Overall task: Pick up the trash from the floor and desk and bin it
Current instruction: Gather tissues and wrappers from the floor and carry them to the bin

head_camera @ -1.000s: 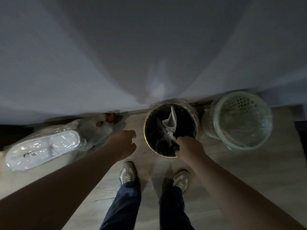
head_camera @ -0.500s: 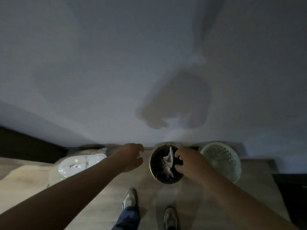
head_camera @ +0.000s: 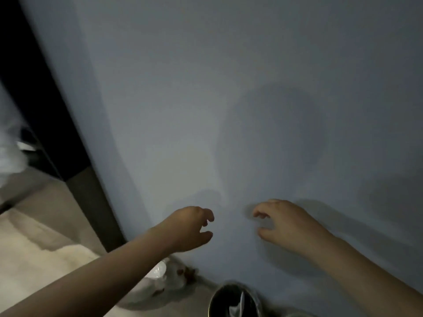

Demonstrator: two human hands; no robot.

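Both hands are up in front of the pale wall and neither carries anything. The left hand has its fingers loosely curled with a gap to the thumb, and the right hand is likewise slack and empty. Below them, at the bottom edge of the view, the dark round bin stands against the wall with white crumpled paper inside it, so at least some trash is already binned. The job does not look finished. A clear plastic wrapper lies on the floor just left of the bin, partly hidden by the left forearm, with small brown scraps beside it along the foot of the wall. These read as trash not yet picked up, though the dim light makes it hard to say what they are. No desk surface is in view, so whether that part is cleared cannot be told.
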